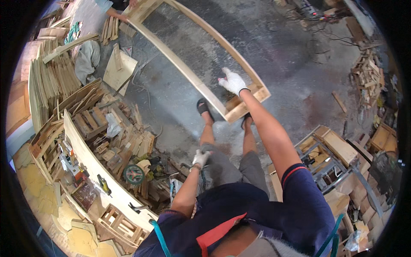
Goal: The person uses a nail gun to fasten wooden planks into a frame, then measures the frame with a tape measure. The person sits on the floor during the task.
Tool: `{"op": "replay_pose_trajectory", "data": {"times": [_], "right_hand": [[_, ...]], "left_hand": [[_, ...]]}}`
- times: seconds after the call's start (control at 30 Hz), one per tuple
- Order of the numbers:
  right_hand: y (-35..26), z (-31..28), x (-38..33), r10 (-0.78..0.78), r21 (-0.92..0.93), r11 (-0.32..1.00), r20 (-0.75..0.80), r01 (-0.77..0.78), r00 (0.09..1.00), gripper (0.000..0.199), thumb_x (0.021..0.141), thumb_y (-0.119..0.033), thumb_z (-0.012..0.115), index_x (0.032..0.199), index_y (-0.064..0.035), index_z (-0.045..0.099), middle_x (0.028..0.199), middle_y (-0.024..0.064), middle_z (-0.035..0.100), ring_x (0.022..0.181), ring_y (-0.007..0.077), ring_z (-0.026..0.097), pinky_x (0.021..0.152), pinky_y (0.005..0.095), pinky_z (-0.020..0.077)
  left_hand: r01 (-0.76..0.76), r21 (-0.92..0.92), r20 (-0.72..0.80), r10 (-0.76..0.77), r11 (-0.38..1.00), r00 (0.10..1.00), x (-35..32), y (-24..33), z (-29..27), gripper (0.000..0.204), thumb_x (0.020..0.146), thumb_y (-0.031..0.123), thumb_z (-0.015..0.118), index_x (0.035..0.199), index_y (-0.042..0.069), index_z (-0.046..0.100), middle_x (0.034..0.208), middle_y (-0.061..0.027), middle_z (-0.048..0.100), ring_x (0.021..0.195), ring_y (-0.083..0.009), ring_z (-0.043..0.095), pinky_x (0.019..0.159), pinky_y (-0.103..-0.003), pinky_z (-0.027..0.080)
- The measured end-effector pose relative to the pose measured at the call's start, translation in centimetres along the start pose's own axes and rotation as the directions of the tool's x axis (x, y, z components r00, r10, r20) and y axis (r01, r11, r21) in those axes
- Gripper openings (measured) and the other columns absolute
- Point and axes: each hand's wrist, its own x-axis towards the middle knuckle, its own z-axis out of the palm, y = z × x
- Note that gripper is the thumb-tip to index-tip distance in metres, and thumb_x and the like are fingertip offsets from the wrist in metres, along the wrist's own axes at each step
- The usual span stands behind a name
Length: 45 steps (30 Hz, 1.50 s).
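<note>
A long, pale wooden frame (pixel 188 79) stretches from the far left to just in front of my feet. My right hand (pixel 232 82), in a white knitted glove, is over its near end with the fingers apart and holds nothing. Whether it touches the wood is unclear. My left hand (pixel 200 159), also gloved, is low beside my left thigh, its fingers partly hidden. Something dark lies close to it, too small to name. At the frame's far end another person's hand (pixel 123 18) rests on the wood.
Left of me stands a long pale board (pixel 87 160) with a yellow-and-black tool (pixel 103 185) on it. Scrap wood (pixel 137 145) and stacked slats (pixel 49 81) fill the left side. A metal-framed machine (pixel 332 165) is at right, and a loose stick (pixel 339 102) lies on the floor.
</note>
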Motion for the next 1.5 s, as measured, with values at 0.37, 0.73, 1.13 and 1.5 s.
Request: {"op": "replay_pose_trajectory", "data": {"times": [0.37,0.73,1.13,1.5], "right_hand": [[12.8,20.5,-4.7,0.346,-0.409,0.881,0.21,-0.239,0.914,0.069,0.077,-0.059,0.073,0.118,-0.0061,0.062,0.115,0.0209,0.068,0.11,0.0383,0.065,0.096,0.0537,0.0481],[19.4,27.5,-4.3,0.556,-0.687,0.704,0.376,-0.18,0.741,0.04,0.081,-0.043,0.069,0.109,-0.0168,0.077,0.113,0.012,0.074,0.11,0.0318,0.069,0.107,0.0515,0.0406],[9.2,19.6,-8.8,0.243,-0.556,0.831,0.379,0.01,0.893,0.036,0.08,-0.039,0.065,0.087,-0.0054,0.076,0.083,0.0208,0.072,0.079,0.0391,0.072,0.072,0.0519,0.0555],[-6.0,10.9,-10.2,0.03,-0.445,0.883,0.37,0.149,0.928,0.035,0.076,-0.04,0.066,0.073,-0.0052,0.072,0.068,0.019,0.066,0.065,0.0374,0.067,0.061,0.0493,0.0531]], "left_hand": [[0.202,0.561,-0.083,-0.188,0.803,0.979,-1.4,11.2,-6.1,0.084,0.074,0.054,0.078,0.138,0.008,0.047,0.128,-0.027,0.062,0.115,-0.0419,0.065,0.093,-0.048,0.055],[0.186,0.528,-0.117,-0.146,0.829,0.982,-1.4,10.8,-7.7,0.078,0.073,0.054,0.076,0.132,0.011,0.049,0.12,-0.0279,0.061,0.103,-0.0441,0.068,0.086,-0.049,0.055],[0.016,0.25,-0.206,0.037,0.968,0.978,5.0,9.0,-4.9,0.072,0.087,0.053,0.065,0.14,0.007,0.047,0.128,-0.0277,0.06,0.113,-0.0462,0.062,0.094,-0.051,0.05],[0.208,-0.967,0.218,0.052,0.146,0.975,26.4,12.9,5.5,0.048,0.105,0.049,0.042,0.121,0.009,0.065,0.102,-0.0134,0.072,0.094,-0.0269,0.071,0.083,-0.044,0.06]]}}
